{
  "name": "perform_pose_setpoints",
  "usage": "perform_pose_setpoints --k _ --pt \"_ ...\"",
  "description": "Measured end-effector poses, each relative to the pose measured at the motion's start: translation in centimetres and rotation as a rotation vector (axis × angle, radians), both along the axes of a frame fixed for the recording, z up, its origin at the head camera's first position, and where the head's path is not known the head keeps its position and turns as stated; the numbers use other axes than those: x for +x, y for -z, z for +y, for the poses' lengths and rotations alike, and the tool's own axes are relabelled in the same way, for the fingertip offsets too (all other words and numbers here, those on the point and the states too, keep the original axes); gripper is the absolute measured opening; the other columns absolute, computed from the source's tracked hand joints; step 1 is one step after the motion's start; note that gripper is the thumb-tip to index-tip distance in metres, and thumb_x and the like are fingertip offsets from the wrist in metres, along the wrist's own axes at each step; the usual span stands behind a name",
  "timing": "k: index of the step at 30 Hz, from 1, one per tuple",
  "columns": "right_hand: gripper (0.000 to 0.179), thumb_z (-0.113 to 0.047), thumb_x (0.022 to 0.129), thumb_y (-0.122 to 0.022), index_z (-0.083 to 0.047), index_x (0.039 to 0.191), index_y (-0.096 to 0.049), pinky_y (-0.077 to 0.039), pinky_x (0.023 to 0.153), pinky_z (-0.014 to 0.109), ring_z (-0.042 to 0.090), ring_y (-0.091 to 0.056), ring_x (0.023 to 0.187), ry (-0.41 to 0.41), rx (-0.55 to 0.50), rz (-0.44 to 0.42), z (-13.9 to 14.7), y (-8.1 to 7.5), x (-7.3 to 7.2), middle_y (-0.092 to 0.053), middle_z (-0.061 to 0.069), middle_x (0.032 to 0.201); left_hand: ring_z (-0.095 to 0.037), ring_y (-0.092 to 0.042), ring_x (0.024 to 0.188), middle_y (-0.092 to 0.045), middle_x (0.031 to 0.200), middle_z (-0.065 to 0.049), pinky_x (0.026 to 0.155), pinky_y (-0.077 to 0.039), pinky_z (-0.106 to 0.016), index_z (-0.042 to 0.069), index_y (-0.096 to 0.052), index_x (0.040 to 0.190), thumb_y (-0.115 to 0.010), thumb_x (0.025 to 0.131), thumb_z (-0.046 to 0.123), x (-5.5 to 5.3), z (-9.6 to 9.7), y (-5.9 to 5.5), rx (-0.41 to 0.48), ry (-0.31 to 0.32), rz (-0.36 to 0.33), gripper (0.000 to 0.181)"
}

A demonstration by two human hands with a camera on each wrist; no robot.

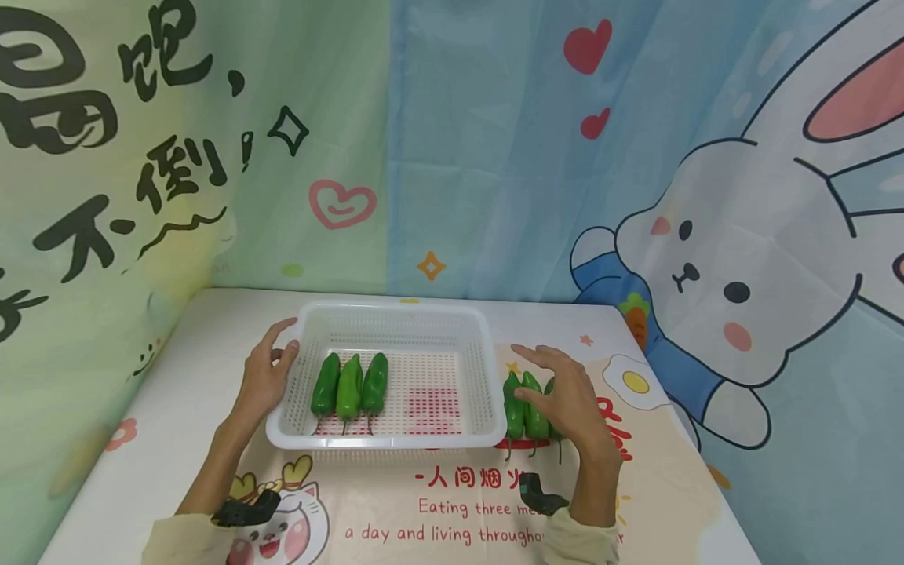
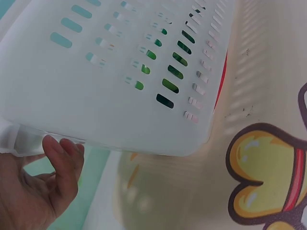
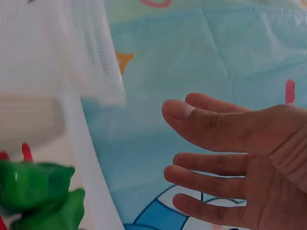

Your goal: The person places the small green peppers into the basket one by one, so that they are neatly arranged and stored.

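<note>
A white plastic basket (image 1: 387, 441) stands on the table with three green chili peppers (image 1: 349, 388) lying side by side in its left half. My left hand (image 1: 266, 377) is at the basket's left rim, fingers loosely bent and fingertips against or very near the edge; the left wrist view shows them beside the perforated wall (image 2: 96, 110). To the right of the basket lie three more green chili peppers (image 1: 535, 416), partly hidden by my right hand (image 1: 565, 392). That hand hovers above them, thumb and fingers spread apart, holding nothing in the right wrist view.
A printed cloth (image 1: 424, 510) with lettering and cartoon figures covers the table. Behind the table hangs a curtain (image 1: 480, 157) with a large rabbit picture on the right. Dark wrist-camera mounts (image 1: 540, 496) sit by both sleeves.
</note>
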State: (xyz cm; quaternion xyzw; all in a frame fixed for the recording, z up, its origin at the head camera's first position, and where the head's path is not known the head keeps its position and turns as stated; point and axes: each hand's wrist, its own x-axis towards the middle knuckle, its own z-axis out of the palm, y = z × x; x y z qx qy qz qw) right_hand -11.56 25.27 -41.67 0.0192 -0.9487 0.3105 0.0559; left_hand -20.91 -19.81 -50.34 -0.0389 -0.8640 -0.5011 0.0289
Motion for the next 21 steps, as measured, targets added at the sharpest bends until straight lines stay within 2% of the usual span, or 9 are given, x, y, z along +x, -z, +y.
perform_pose_setpoints --k 2,5,11,21 --pt "0.067 -0.01 0.092 -0.088 -0.016 0.154 -0.064 -0.034 0.123 0.078 0.054 -0.044 0.155 0.017 0.019 -0.007 0.6 0.2 0.2 -0.055 0.029 0.161 -0.033 -0.079 0.087 -0.07 0.128 -0.04 0.062 -0.061 -0.024 0.011 -0.035 0.17 -0.043 0.119 0.026 0.0 0.0 0.0 -0.002 0.002 0.005 0.053" --pt "0.068 -0.01 0.093 -0.087 -0.016 0.155 -0.062 -0.032 0.124 0.078 0.054 -0.044 0.155 0.043 0.048 -0.023 1.6 0.8 0.4 -0.055 0.029 0.161 -0.035 -0.079 0.088 -0.069 0.129 -0.041 0.062 -0.062 -0.025 0.011 -0.035 0.17 -0.043 0.119 0.026 -0.1 0.1 -0.1 -0.002 0.006 0.005 0.053" --pt "0.072 -0.005 0.091 -0.088 -0.011 0.157 -0.059 -0.036 0.124 0.075 0.054 -0.047 0.153 0.054 0.06 -0.045 3.0 2.1 1.0 -0.059 0.027 0.158 -0.038 -0.079 0.091 -0.068 0.131 -0.041 0.064 -0.063 -0.027 0.012 -0.034 0.171 -0.042 0.119 0.027 -0.1 0.1 -0.1 -0.009 0.003 -0.008 0.054" --pt "0.076 -0.001 0.091 -0.085 -0.012 0.16 -0.056 -0.034 0.124 0.076 0.06 -0.037 0.156 0.106 0.04 -0.167 4.6 4.2 1.6 -0.049 0.033 0.164 -0.041 -0.078 0.095 -0.067 0.135 -0.041 0.064 -0.062 -0.025 0.011 -0.034 0.17 -0.042 0.119 0.026 0.0 0.0 0.0 -0.012 0.004 0.001 0.054"
